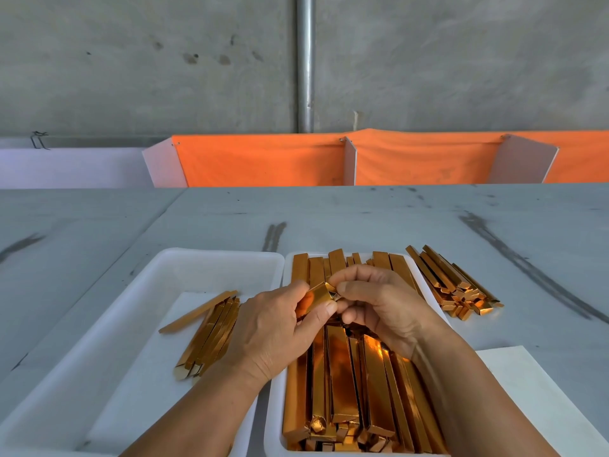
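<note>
A shiny gold paper box (318, 296) is held end-on between both hands above the right white tray (275, 423). My left hand (280, 328) grips its body with thumb and fingers. My right hand (382, 301) pinches the folded flap at its end. The right tray is packed with many long gold boxes (349, 384) lying lengthwise. The left white tray (108, 324) holds a small bundle of gold boxes (211, 331) on a white sheet.
A third pile of gold boxes (451, 285) lies on the grey table to the right of the trays. A white sheet (527, 384) lies at the near right. Orange cloth dividers (395, 159) stand along the table's far edge, before a concrete wall.
</note>
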